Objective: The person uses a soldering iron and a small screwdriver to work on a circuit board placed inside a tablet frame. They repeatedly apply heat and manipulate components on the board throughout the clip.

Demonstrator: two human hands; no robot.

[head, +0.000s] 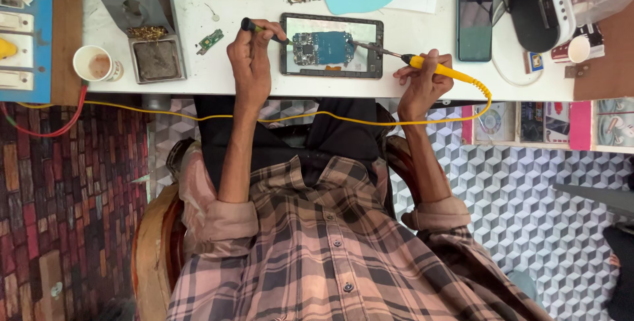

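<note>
Right hand (422, 83) clamped on yellow soldering iron (432, 68), tip on the blue circuit board (323, 47). Left hand (249, 57) grips a dark-handled tool (254, 28), its point at the board's left edge. Board lies on a dark tray (330, 45) near the desk (198, 76) front.

Risks: iron slips, scorches neighbouring parts or fingers; yellow cord (297, 117) across lap could snag and jerk the tip.

Contact point too small to resolve; left tool's tip unclear; desk's far items cut off.

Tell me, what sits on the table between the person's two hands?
In the head view, a dark tray holding a blue circuit board lies between the left hand and the right hand; both tools' tips reach over it.
</note>
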